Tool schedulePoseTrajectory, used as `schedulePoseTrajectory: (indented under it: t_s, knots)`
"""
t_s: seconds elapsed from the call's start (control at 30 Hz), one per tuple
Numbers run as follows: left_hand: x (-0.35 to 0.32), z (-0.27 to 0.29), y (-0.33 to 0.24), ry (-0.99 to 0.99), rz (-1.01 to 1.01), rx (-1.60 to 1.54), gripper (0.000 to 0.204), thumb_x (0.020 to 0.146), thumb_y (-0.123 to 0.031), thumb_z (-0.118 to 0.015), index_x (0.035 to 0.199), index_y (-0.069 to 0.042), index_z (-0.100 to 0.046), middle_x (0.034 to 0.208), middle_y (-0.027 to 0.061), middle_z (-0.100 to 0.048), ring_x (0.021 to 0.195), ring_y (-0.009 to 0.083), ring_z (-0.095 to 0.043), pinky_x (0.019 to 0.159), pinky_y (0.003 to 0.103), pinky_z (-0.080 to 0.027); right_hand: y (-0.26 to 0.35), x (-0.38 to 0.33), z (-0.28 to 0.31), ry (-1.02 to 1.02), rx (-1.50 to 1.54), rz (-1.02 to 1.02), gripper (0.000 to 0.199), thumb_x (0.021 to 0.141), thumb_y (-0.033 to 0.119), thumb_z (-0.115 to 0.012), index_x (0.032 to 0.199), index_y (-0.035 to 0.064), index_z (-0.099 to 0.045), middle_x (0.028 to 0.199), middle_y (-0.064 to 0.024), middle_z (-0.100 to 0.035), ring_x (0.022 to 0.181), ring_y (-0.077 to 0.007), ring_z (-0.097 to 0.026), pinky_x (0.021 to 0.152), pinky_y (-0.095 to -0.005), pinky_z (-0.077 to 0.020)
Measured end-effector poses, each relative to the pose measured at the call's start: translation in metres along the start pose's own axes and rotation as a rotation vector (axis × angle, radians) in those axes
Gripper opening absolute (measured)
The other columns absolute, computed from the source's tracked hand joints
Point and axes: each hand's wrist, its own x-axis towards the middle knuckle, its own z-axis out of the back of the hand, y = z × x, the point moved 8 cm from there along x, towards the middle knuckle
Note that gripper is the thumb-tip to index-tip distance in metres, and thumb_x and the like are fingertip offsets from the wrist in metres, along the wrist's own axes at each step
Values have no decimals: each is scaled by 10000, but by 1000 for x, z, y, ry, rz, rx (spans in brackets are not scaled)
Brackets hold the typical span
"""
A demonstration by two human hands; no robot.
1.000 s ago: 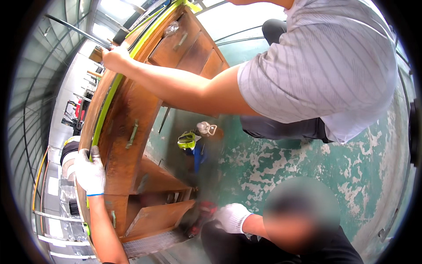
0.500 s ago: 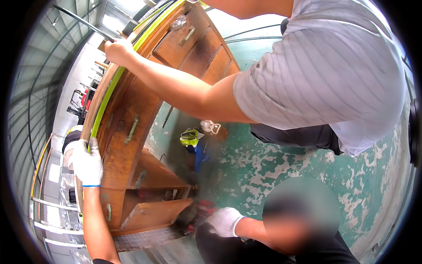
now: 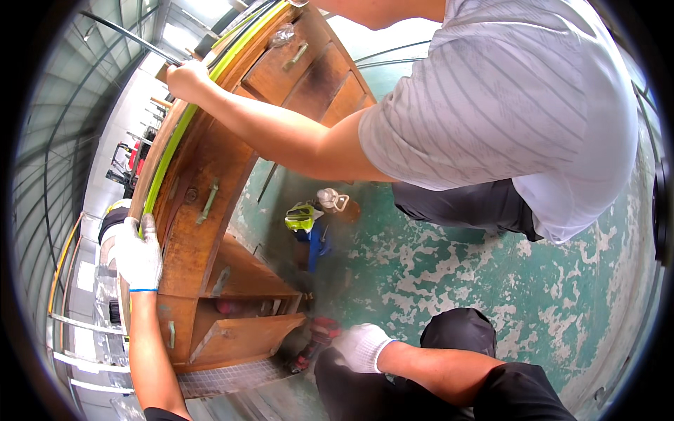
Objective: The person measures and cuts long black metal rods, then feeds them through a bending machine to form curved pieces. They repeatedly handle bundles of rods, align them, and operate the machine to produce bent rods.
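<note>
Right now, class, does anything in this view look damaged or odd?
Yes: the green floor has pale, ragged patches where its coating looks worn away. The wooden drawer fronts carry dark, uneven blotches.

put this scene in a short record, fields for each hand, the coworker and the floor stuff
left hand: white glove, on the workbench edge, at the lime strip
right hand: white glove, by the dark-trousered knee; fingertips unclear
co-worker: bare hand at a dark rod
floor: red tool, handled jug, lime-green item
</note>
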Motion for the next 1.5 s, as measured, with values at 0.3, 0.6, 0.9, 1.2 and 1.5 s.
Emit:
schedulePoseTrajectory:
  t_s: [0.3, 0.6, 0.9, 1.2, 1.5]
  knots:
    - [0, -3, 4, 38, 15, 6, 463, 1084, -478, -577, 1035, -35, -701, 897, 249, -723, 818, 454, -706, 740, 536, -552, 4, -4, 8, 77, 25, -6, 408, 1000, 394, -670, 1160, 27, -751, 1106, -191, -783, 1093, -385, -743, 933, -489, -576]
    - [-1, -3, 4, 42, 32, -2, 480, 1090, -490, -561, 1067, -30, -700, 938, 256, -727, 864, 458, -708, 771, 539, -553, 2, -5, 6, 47, 18, 1, 407, 1000, 391, -670, 1170, 29, -749, 1116, -193, -782, 1098, -387, -741, 937, -488, -576]
    - [-2, -2, 5, 34, 44, -11, 468, 1093, -479, -564, 1049, -28, -678, 942, 258, -707, 881, 462, -691, 787, 542, -542, -1, -3, 0, 88, 7, -14, 410, 995, 395, -678, 1178, 35, -746, 1127, -193, -780, 1108, -379, -740, 932, -487, -576]
    - [-3, -7, 1, 24, 57, -17, 492, 1073, -471, -585, 987, 10, -649, 950, 263, -667, 907, 464, -674, 819, 537, -540, 86, 3, 143, -700, 337, 342, 684, 910, 168, -786, 1524, 49, -511, 1053, -185, -701, 949, -388, -695, 858, -471, -572]
    - [0, 3, 16, 131, 129, -17, 582, 1003, -650, -570, 950, -84, -695, 950, 174, -711, 917, 354, -725, 768, 504, -577, 244, 71, 257, -700, 149, 582, 634, 899, 231, -755, 1452, 30, -519, 979, -243, -726, 896, -428, -727, 787, -521, -576]
